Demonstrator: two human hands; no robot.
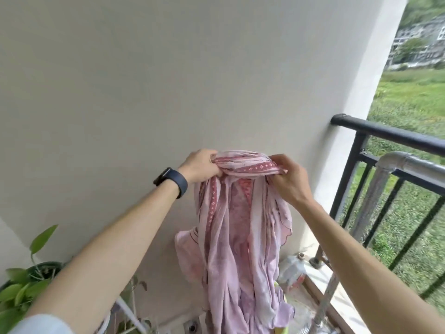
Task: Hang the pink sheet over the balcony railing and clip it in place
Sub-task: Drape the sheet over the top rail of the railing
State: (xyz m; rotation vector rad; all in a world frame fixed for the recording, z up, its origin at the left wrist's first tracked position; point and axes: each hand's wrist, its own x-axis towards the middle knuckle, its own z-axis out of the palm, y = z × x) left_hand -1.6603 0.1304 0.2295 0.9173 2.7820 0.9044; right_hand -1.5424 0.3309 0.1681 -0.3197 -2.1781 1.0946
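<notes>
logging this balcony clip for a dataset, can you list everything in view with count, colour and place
pink sheet: one, pale pink with darker patterned bands, bunched and hanging from both hands at centre
balcony railing: one, black metal, right side, bare
metal pipe: one, silver-grey, just inside the railing at right
potted plant: one, green leaves in a dark pot, lower left
plastic bottle: one, clear, on the floor by the railing base
wall: one, off-white, behind everything
grass field: green, beyond the railing
buildings: several, pale, far upper right
wristband: one, dark blue, left wrist
left hand: gripping the sheet's top
right hand: gripping the sheet's top
</notes>
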